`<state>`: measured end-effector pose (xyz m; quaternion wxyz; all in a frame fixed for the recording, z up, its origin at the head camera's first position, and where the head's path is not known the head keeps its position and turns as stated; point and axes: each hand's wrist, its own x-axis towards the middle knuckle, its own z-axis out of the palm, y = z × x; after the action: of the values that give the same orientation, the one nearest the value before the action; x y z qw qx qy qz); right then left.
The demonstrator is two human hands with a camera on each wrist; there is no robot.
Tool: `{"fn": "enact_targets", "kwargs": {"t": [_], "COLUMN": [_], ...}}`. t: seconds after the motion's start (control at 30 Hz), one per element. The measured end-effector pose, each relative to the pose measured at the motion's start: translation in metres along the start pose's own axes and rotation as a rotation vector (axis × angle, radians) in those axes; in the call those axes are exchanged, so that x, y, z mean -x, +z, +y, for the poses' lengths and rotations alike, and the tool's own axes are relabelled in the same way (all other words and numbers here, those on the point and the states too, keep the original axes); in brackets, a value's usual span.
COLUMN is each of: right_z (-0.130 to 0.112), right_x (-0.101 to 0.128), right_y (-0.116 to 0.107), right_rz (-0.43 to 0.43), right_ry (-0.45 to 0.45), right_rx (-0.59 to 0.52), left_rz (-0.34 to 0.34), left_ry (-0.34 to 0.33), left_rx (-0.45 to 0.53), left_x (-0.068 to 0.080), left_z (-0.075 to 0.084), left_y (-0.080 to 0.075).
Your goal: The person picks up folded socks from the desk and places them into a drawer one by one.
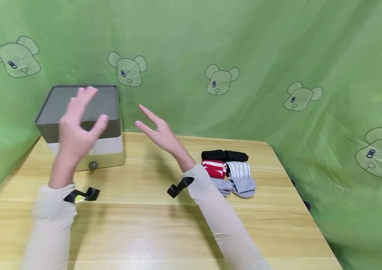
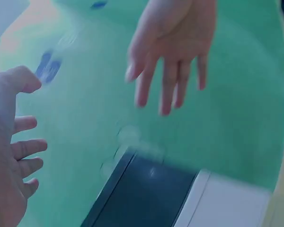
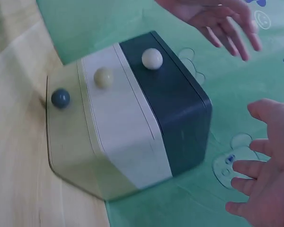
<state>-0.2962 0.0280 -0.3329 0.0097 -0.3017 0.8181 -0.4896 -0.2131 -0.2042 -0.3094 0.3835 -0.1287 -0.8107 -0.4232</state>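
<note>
A small drawer box [image 1: 108, 144] with a dark grey top tier, a white middle and a beige base stands at the table's back left. Each tier bears a round knob, as the right wrist view shows; the beige one has a dark knob [image 3: 60, 98]. My left hand [image 1: 77, 129] hovers in front of the box, fingers spread and holding nothing. To the right of the box, my right hand [image 1: 162, 135] is raised in the air, its thumb and fingers extended and apart from everything. Both palms face each other in the left wrist view.
Several folded socks lie in rows at the right: a black pair [image 1: 224, 155], a red-and-white one [image 1: 214, 168], a striped one [image 1: 239, 170] and grey ones [image 1: 244, 186]. A green curtain [image 1: 184, 48] with bear heads hangs behind the wooden table [image 1: 137, 232].
</note>
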Motion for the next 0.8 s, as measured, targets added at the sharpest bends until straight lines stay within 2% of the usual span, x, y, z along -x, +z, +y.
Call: {"fn": "enact_targets", "kwargs": {"t": [0.1, 0.2, 0.3, 0.4, 0.47, 0.6, 0.7, 0.8], "right_z": [-0.006, -0.009, -0.009, -0.01, -0.011, -0.015, -0.016, -0.015], "right_x": [-0.014, -0.025, -0.033, -0.038, -0.041, -0.045, -0.046, -0.045], "right_y": [0.012, 0.023, 0.032, 0.04, 0.044, 0.052, 0.058, 0.061], "right_rz": [0.0, 0.004, 0.004, -0.008, -0.018, -0.023, -0.005, 0.025], "right_ry": [-0.013, 0.011, 0.053, 0.088, 0.109, 0.145, 0.149, 0.149], "right_rx": [-0.103, -0.192, -0.268, -0.318, -0.343, -0.402, -0.426, -0.433], "left_rz": [0.103, 0.141, 0.159, 0.151, 0.133, 0.108, 0.116, 0.109], "left_ry": [-0.176, -0.379, -0.567, -0.673, -0.704, -0.693, -0.663, -0.643], "left_rx": [0.045, 0.102, 0.299, 0.571, 0.724, 0.905, 0.952, 0.946], "left_x": [-0.002, -0.002, 0.002, 0.01, 0.015, 0.02, 0.022, 0.023], "left_z": [-0.018, -0.039, -0.06, -0.078, -0.089, -0.101, -0.105, -0.106], "left_y": [-0.029, -0.053, -0.069, -0.077, -0.079, -0.08, -0.081, -0.082]}}
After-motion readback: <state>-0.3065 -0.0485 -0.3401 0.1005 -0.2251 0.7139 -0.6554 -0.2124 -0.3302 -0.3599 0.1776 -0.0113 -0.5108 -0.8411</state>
